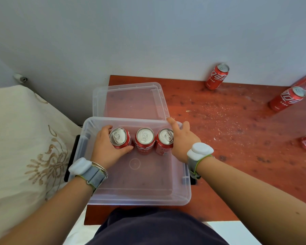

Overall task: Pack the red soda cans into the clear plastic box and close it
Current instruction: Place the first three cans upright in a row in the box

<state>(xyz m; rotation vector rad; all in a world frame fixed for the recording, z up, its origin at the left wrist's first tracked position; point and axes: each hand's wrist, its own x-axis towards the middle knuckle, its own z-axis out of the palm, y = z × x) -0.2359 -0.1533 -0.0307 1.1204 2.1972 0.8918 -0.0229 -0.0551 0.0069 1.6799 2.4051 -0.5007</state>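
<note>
Grip: L hand [106,147] wraps left can [119,137]; R hand [181,138] splayed.

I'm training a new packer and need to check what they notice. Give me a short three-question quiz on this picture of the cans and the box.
1. How many cans stand inside the box?
2. True or false: the lid is on the box.
3. Which can does the left hand grip? A) the left can B) the middle one C) the right one

Key: 1) three; 2) false, it lies on the table behind the box; 3) A.
</note>
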